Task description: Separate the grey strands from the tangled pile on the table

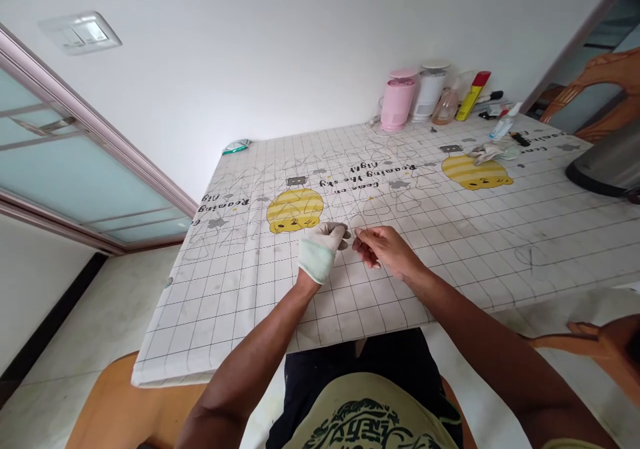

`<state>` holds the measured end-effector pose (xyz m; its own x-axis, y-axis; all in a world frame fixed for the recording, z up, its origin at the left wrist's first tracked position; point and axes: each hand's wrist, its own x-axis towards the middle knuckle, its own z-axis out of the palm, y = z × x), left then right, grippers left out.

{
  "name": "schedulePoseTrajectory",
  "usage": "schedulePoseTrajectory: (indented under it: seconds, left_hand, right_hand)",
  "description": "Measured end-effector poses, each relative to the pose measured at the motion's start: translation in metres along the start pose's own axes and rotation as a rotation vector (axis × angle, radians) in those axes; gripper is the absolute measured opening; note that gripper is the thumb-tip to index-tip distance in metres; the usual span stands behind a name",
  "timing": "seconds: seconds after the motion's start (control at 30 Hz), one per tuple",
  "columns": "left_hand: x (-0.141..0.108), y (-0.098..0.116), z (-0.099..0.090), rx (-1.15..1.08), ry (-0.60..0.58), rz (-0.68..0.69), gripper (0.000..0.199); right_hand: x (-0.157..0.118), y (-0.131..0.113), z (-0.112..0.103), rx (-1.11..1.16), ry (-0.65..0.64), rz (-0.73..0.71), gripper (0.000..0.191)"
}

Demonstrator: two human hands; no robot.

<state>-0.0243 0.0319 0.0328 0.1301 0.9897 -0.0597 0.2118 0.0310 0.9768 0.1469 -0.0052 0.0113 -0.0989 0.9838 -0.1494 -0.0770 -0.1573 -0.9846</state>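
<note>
My left hand (pixel 324 244) wears a pale work glove with a mint cuff, and its fingers are pinched together. Close beside it, my bare right hand (pixel 384 244) has thumb and forefinger pressed together. A thin, faint wire seems to run between the fingertips of both hands, just above the table; its ends are hidden in my fingers. Many thin grey wires bent into angular shapes (pixel 295 204) lie across the table in front of and left of my hands. Another loose piece of wire (pixel 531 259) rests toward the right.
A checked tablecloth (pixel 240 316) with yellow bear prints covers the table. Along the wall stand a pink canister (pixel 398 102), a white canister (pixel 429 92), a bottle (pixel 447 106) and a yellow spray can (pixel 473 97). A crumpled glove (pixel 493 152) and a metal kettle (pixel 610 166) are at right.
</note>
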Motion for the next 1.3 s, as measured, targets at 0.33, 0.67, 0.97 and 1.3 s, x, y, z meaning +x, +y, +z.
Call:
schedulePoseTrajectory:
  seconds: [0.33, 0.67, 0.97, 1.3]
  left_hand:
    - [-0.001, 0.000, -0.002, 0.218, -0.063, -0.037, 0.017]
    - [0.002, -0.020, 0.005, 0.336, -0.130, 0.021, 0.018]
    - [0.000, -0.018, 0.013, 0.204, -0.215, -0.090, 0.018]
    - [-0.003, -0.003, -0.003, -0.039, -0.211, -0.077, 0.038]
  right_hand:
    - [0.001, 0.002, 0.007, 0.184, 0.130, 0.021, 0.044]
    - [0.007, 0.010, -0.003, 0.121, 0.176, -0.005, 0.049]
    - [0.003, 0.006, -0.004, 0.126, 0.261, -0.069, 0.051]
    - [-0.006, 0.000, -0.013, -0.043, 0.295, -0.178, 0.052]
